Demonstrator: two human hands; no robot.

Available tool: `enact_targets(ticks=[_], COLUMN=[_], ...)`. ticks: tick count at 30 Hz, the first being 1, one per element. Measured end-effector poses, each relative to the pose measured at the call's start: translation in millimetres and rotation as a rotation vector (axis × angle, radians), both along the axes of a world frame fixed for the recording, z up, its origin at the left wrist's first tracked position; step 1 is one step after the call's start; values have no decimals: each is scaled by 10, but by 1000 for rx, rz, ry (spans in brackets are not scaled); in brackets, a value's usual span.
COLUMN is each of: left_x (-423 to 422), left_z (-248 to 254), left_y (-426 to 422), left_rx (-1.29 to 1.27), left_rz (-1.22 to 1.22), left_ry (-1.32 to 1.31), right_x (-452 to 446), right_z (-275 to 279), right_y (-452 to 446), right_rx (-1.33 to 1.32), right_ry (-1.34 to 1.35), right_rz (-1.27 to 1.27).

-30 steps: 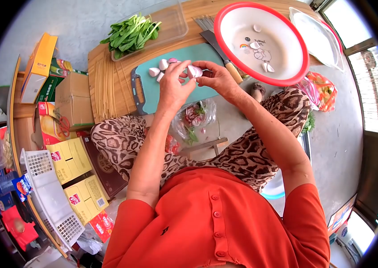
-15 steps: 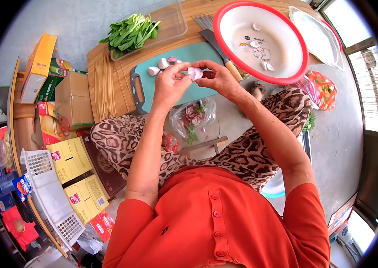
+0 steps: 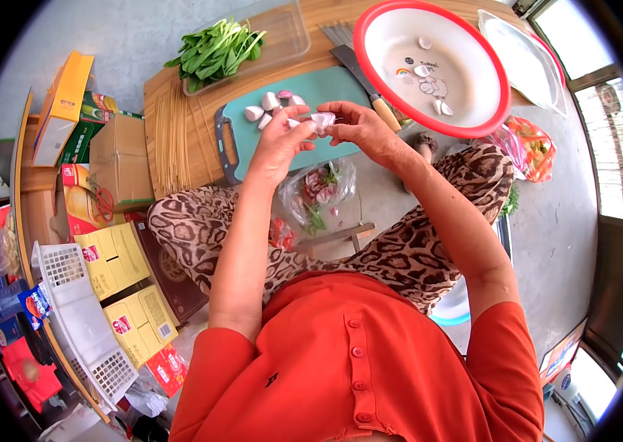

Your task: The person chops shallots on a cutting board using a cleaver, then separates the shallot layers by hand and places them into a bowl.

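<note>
My left hand (image 3: 276, 147) pinches a white onion piece (image 3: 293, 124) with fingers partly spread. Close beside it, my right hand (image 3: 367, 134) holds a larger purplish-white onion piece (image 3: 322, 119) between thumb and fingertips. Both hands are above the near edge of the teal cutting board (image 3: 319, 88). Several onion wedges (image 3: 270, 101) lie on the board beyond my left hand. To the right, a red-rimmed white basin (image 3: 466, 88) has several loose white pieces (image 3: 421, 71) on its bottom. A knife (image 3: 356, 72) with a wooden handle lies between board and basin.
Leafy greens (image 3: 216, 55) rest in a clear plastic tray (image 3: 293, 33). Bamboo skewers (image 3: 171, 140) lie left of the board, metal skewers (image 3: 337, 33) behind the knife. Below hangs a clear bag (image 3: 341, 173) with purplish scraps. Cartons (image 3: 121, 158) and a white basket (image 3: 79, 309) stand left.
The onion piece held between both hands has come apart, with a part now in each hand. My left fingers have opened somewhat, and more wedges on the board show.
</note>
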State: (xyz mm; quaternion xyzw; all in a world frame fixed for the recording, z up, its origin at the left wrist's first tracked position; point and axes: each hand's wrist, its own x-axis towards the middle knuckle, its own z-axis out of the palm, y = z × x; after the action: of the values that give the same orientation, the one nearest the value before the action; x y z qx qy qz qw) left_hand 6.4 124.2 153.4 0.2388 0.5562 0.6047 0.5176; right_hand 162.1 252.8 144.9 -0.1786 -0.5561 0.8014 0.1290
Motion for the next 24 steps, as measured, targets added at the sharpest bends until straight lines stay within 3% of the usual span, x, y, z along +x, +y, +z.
enact_targets(ticks=[18, 24], left_x=[131, 163], left_z=[51, 78], left_y=[85, 99], left_rx=[3, -21], left_rz=[-16, -12], left_ry=[431, 381], right_x=[41, 50], right_z=[86, 61], right_y=[-33, -34], right_rx=[88, 88], right_ry=[-32, -50], right_rz=[-33, -48])
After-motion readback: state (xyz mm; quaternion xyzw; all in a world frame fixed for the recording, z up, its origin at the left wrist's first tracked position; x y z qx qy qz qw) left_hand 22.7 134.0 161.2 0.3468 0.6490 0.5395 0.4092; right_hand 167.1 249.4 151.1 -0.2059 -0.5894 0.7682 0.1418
